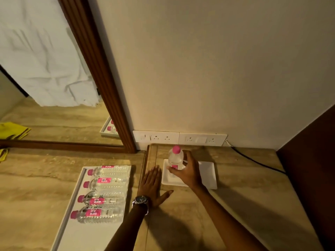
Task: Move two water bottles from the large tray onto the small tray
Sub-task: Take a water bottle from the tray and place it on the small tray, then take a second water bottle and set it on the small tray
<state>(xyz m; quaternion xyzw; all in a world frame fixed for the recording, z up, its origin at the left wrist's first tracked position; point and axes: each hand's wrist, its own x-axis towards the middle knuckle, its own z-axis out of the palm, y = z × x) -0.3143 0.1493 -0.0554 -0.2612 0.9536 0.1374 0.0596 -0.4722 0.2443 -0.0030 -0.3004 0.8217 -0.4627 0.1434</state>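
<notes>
Right hand (186, 171) wrapped round the lower body of one water bottle (175, 158), pink cap up, bottle upright over the left part of the small tray (208, 173). Can't tell if its base is touching the tray or just above it. Left hand (151, 185) flat on the wooden counter (244, 196), fingers spread, gripping nothing, just left of the small tray; wristwatch (141, 200) on that wrist. Large tray (79, 185) sits to my left, four more bottles (103, 198) lying on their sides in it, caps pointing left. Wall sockets (179, 138) behind the small tray, black cable (253, 160) running off right.
</notes>
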